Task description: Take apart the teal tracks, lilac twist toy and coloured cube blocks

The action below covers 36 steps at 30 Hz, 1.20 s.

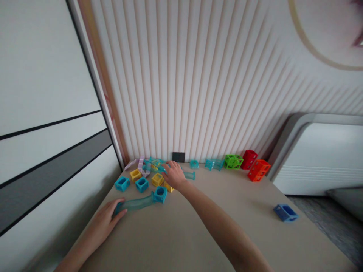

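My left hand (106, 218) has thumb and fingers around the near-left end of a translucent teal track piece (136, 204). The track's other end meets a blue cube frame (160, 194) on the table. Stretched out over the pile at the back is my right hand (173, 174), thumb and index finger apart. A translucent blue track piece (157, 166) lies at its fingertips; no firm hold on it shows. Beneath and beside this hand are yellow cube frames (157, 180), one partly hidden by the wrist. Another curved translucent track (189, 175) emerges to the hand's right.
Two blue cube frames (141, 184), a yellow frame (135, 174) and a lilac piece (143, 168) sit at the left. Along the wall stand clear blue pieces (214, 164), green frames (233, 161), red (249, 159) and orange blocks (258, 170). A dark blue frame (285, 213) lies near the right edge.
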{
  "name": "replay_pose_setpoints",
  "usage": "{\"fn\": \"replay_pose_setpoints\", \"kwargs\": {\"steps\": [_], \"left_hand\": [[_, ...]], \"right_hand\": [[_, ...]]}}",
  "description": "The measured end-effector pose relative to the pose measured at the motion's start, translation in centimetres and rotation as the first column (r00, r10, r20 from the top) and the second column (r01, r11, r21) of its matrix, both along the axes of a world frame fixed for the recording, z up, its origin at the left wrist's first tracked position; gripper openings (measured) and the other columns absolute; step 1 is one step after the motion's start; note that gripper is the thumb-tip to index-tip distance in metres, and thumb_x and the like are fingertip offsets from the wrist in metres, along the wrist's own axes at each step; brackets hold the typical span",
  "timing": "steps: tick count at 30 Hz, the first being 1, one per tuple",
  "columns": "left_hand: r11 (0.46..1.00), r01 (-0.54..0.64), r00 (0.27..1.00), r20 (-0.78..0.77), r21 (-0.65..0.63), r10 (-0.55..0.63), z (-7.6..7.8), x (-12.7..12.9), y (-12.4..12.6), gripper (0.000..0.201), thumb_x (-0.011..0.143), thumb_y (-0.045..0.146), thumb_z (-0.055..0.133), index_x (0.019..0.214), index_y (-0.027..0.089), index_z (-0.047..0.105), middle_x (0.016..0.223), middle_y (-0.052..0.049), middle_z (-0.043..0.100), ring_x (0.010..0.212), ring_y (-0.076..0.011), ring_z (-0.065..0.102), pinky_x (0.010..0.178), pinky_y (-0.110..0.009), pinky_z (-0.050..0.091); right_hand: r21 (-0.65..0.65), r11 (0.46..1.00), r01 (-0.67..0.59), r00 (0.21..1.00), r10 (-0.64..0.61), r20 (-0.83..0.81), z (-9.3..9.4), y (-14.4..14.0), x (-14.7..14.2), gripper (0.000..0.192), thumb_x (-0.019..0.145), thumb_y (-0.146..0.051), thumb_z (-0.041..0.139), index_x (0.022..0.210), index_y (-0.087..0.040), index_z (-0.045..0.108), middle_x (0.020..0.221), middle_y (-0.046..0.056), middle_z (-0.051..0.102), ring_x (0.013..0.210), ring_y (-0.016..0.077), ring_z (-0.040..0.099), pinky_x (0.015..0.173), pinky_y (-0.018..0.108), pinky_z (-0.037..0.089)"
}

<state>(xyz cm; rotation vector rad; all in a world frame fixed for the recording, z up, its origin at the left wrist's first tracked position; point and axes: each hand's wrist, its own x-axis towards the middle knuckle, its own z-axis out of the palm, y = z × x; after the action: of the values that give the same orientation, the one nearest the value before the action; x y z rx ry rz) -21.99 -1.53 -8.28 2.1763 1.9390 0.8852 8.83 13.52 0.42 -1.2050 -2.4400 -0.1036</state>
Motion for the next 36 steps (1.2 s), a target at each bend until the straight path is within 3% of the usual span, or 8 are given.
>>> {"fn": "replay_pose_setpoints", "kwargs": {"steps": [4,7,11,13,17,21,26,36], "left_hand": [[0.997,0.043,0.994,-0.1,0.07,-0.036,-0.9,-0.4,1.0,0.043,0.09,0.059,0.051,0.11,0.023,0.065,0.111,-0.008,0.074,0.105,-0.0286,0.071,0.096,-0.043,0.056],[0.973,0.07,0.985,-0.171,0.218,-0.032,0.2,0.8,1.2,0.042,0.093,0.055,0.047,0.112,0.021,0.064,0.113,-0.011,0.071,0.106,-0.0303,0.069,0.097,-0.048,0.055],[0.925,0.208,0.964,-0.229,0.32,-0.137,4.1,6.9,1.1,0.028,0.097,0.041,0.047,0.11,0.024,0.065,0.12,-0.009,0.066,0.112,-0.0274,0.065,0.1,-0.044,0.053],[0.891,0.332,0.934,-0.242,0.31,-0.264,5.9,11.8,1.2,0.021,0.098,0.033,0.049,0.11,0.025,0.065,0.12,-0.006,0.066,0.112,-0.0235,0.064,0.099,-0.039,0.052],[0.749,0.587,0.807,-0.298,0.306,-0.51,7.0,21.8,2.5,0.019,0.096,0.015,0.047,0.096,0.021,0.065,0.111,-0.006,0.068,0.111,-0.0224,0.062,0.099,-0.039,0.051],[0.664,0.697,0.716,-0.316,0.27,-0.623,4.9,28.1,4.3,0.013,0.091,0.011,0.053,0.087,0.019,0.062,0.095,-0.006,0.069,0.096,-0.0206,0.063,0.089,-0.036,0.053],[0.664,0.714,0.697,-0.325,0.223,-0.639,2.3,29.0,5.1,0.011,0.085,0.009,0.058,0.09,0.019,0.058,0.09,-0.005,0.066,0.093,-0.021,0.062,0.086,-0.036,0.052],[0.705,0.676,0.736,-0.206,0.215,-0.645,2.3,28.6,4.9,0.01,0.085,0.01,0.058,0.084,0.019,0.056,0.084,-0.003,0.065,0.086,-0.0192,0.061,0.082,-0.033,0.05]], "right_hand": [[0.089,0.995,0.033,0.999,-0.034,0.016,-0.1,-1.7,7.5,0.031,0.097,-0.026,0.053,0.127,-0.024,0.061,0.131,0.008,0.062,0.125,0.0222,0.052,0.106,0.034,0.039],[0.144,0.961,0.234,0.972,-0.232,-0.029,0.1,-2.3,16.1,0.029,0.097,-0.021,0.047,0.12,-0.021,0.064,0.124,0.01,0.065,0.118,0.0238,0.056,0.103,0.037,0.042],[0.187,0.772,0.608,0.794,-0.586,-0.16,1.2,-2.5,27.3,0.043,0.099,-0.016,0.027,0.127,-0.006,0.058,0.126,0.026,0.059,0.119,0.0358,0.053,0.102,0.055,0.04],[0.176,0.713,0.679,0.734,-0.661,-0.154,1.2,-2.4,30.4,0.047,0.098,-0.015,0.022,0.129,-0.003,0.055,0.124,0.029,0.058,0.118,0.0385,0.054,0.1,0.058,0.039],[0.116,0.812,0.573,0.814,-0.58,0.039,-0.6,-0.6,29.5,0.037,0.097,-0.019,0.041,0.129,-0.018,0.059,0.126,0.014,0.064,0.118,0.0261,0.058,0.102,0.036,0.043],[0.068,0.871,0.486,0.847,-0.489,0.21,-1.9,3.0,24.9,0.047,0.092,-0.019,0.056,0.139,-0.02,0.052,0.149,0.012,0.049,0.137,0.0263,0.043,0.113,0.036,0.033],[-0.038,0.867,0.496,0.811,-0.448,0.376,-0.6,7.3,23.3,0.048,0.091,-0.029,0.067,0.136,-0.019,0.053,0.132,0.014,0.06,0.12,0.0278,0.058,0.103,0.045,0.046],[-0.202,0.777,0.596,0.715,-0.4,0.574,0.2,9.2,23.7,0.035,0.097,-0.034,0.062,0.127,-0.017,0.058,0.127,0.009,0.061,0.106,0.0236,0.064,0.089,0.044,0.056]]}}
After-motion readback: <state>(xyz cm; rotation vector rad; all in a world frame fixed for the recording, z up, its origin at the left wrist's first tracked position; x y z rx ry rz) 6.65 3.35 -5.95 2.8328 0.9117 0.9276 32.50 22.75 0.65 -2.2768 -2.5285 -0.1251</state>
